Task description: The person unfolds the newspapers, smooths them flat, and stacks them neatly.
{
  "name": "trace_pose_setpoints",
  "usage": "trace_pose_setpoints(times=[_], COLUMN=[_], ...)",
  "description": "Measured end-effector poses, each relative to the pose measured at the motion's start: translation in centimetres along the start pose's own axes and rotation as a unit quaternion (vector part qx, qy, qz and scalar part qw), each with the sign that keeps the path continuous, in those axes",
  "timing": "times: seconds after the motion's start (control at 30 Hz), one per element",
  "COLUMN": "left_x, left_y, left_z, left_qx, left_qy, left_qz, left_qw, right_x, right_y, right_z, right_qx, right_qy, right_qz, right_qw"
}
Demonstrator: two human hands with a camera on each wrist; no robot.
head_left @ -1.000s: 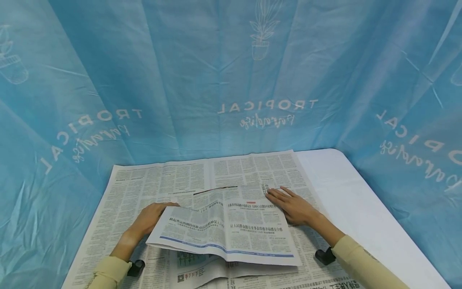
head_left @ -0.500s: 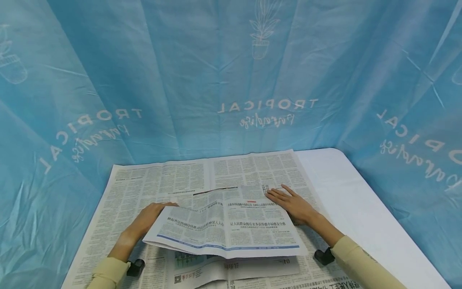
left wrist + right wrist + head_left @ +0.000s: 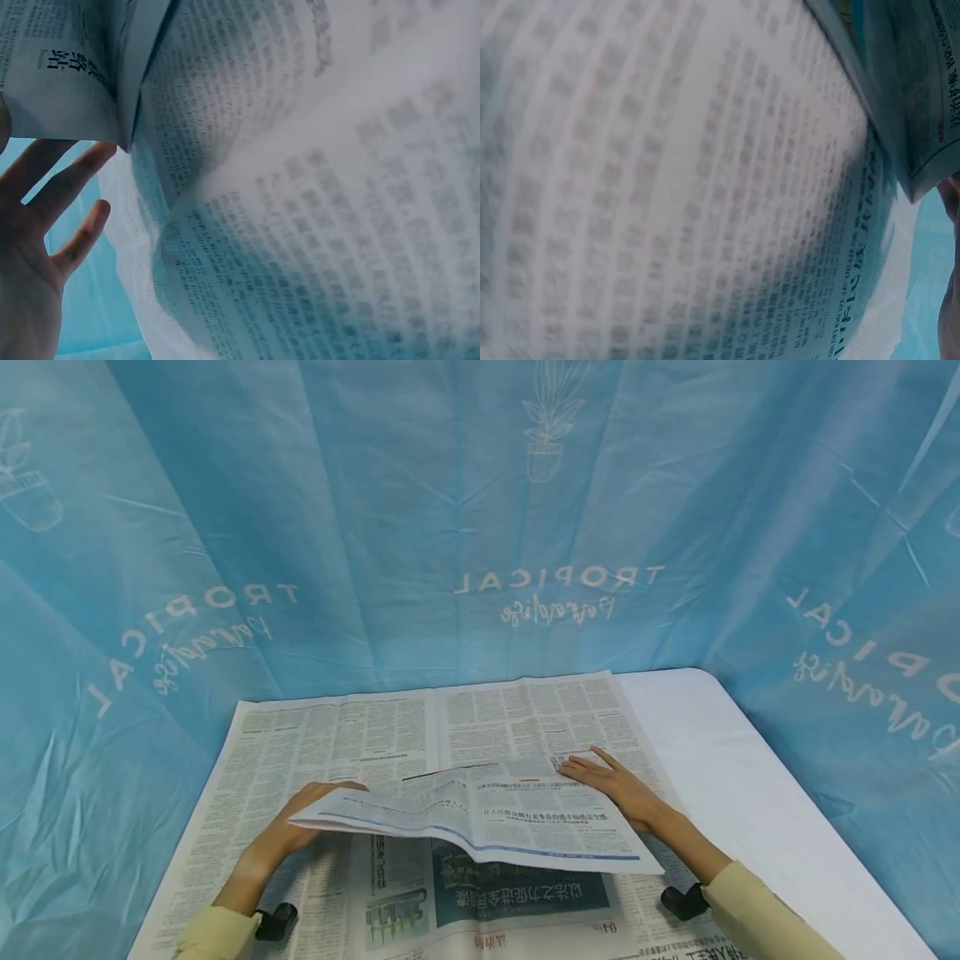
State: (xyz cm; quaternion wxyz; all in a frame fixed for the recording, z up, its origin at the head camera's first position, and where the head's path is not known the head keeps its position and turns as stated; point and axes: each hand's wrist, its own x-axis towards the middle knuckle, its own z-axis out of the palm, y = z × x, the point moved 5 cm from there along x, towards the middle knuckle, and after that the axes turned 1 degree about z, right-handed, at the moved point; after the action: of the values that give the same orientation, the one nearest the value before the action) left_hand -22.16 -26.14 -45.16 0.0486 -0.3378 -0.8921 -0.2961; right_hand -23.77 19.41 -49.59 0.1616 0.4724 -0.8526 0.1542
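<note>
A folded newspaper (image 3: 540, 818) with a blue line along its near edge is raised off the paper under it, sloping and sagging slightly at its middle crease. My left hand (image 3: 311, 806) grips its left edge; the left wrist view shows the thumb tip in front of the paper and fingers (image 3: 71, 180) spread behind. At the right edge my right hand (image 3: 622, 793) holds the sheet, fingers lying over it and thumb hidden. Only a sliver of that hand shows in the right wrist view. Beneath lies a printed page (image 3: 517, 893) with a dark picture block and a green picture.
Opened newspaper sheets (image 3: 337, 727) cover most of the white table (image 3: 697, 735), whose bare strip shows at the right. A blue curtain (image 3: 420, 510) with white lettering hangs around the back and both sides. Dark wrist mounts (image 3: 684, 902) sit below the hands.
The near edge of the folded newspaper has risen and swung away from me, uncovering more of the printed page beneath. Both hands have stayed almost in place.
</note>
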Motion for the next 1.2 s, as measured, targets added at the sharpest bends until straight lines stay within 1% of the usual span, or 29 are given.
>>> trace_pose_setpoints(times=[0.03,0.1,0.13,0.17,0.2,0.23,0.27,0.3,0.37,0.4,0.43,0.5,0.6,0.67,0.77,0.9,0.97,1.07,1.2], left_x=[-0.1,-0.2,-0.2,-0.2,-0.3,-0.2,-0.2,-0.1,0.1,0.2,0.3,0.6,0.9,1.1,1.1,1.2,1.1,1.0,0.8], left_y=[-0.1,-0.3,-0.4,-0.4,-0.5,-0.5,-0.5,-0.5,-0.5,-0.6,-0.6,-0.6,-0.8,-0.9,-0.8,-1.1,-1.3,-1.7,-2.3], left_z=[-0.1,-0.3,-0.4,-0.5,-0.6,-0.7,-0.7,-0.8,-0.8,-0.8,-0.8,-0.7,-0.7,-0.7,-0.6,-0.3,-0.1,0.3,1.0], left_qx=[0.005,0.011,0.011,0.013,0.012,0.002,-0.006,-0.014,-0.024,-0.030,-0.035,-0.045,-0.057,-0.059,-0.059,-0.053,-0.048,-0.048,-0.058], left_qy=[-0.001,-0.008,-0.011,-0.011,-0.011,-0.009,-0.006,-0.003,0.000,0.000,-0.001,-0.001,0.001,0.005,0.005,0.005,0.005,0.002,-0.010], left_qz=[-0.020,-0.072,-0.091,-0.101,-0.109,-0.111,-0.110,-0.108,-0.108,-0.111,-0.115,-0.123,-0.133,-0.136,-0.132,-0.137,-0.145,-0.166,-0.196], left_qw=[0.9998,0.9973,0.9957,0.9947,0.9940,0.9938,0.9939,0.9941,0.9938,0.9934,0.9928,0.9914,0.9895,0.9889,0.9895,0.9891,0.9883,0.9850,0.9789], right_x=[0.0,-0.1,-0.1,-0.1,-0.1,-0.2,-0.1,-0.2,-0.3,-0.3,-0.3,-0.1,0.4,0.7,0.9,0.7,0.5,0.2,-0.4], right_y=[-0.1,-0.4,-0.5,-0.5,-0.6,-0.6,-0.5,-0.4,-0.1,0.0,0.1,0.3,0.6,0.7,1.0,1.4,1.7,2.0,2.2], right_z=[-0.2,-0.5,-0.6,-0.7,-0.9,-1.1,-1.2,-1.3,-1.5,-1.6,-1.6,-1.8,-1.9,-1.9,-1.5,-0.9,-0.4,0.3,1.3], right_qx=[0.004,0.029,0.041,0.056,0.067,0.089,0.115,0.136,0.170,0.178,0.190,0.199,0.204,0.208,0.220,0.240,0.245,0.235,0.205], right_qy=[0.012,0.033,0.038,0.042,0.044,0.041,0.038,0.030,0.029,0.031,0.035,0.052,0.081,0.090,0.099,0.099,0.092,0.078,0.064], right_qz=[-0.013,-0.038,-0.042,-0.040,-0.023,0.006,0.043,0.089,0.171,0.200,0.215,0.224,0.210,0.215,0.227,0.256,0.274,0.295,0.313], right_qw=[1.000,0.998,0.998,0.997,0.996,0.995,0.992,0.986,0.970,0.963,0.957,0.953,0.953,0.950,0.944,0.931,0.925,0.923,0.925])
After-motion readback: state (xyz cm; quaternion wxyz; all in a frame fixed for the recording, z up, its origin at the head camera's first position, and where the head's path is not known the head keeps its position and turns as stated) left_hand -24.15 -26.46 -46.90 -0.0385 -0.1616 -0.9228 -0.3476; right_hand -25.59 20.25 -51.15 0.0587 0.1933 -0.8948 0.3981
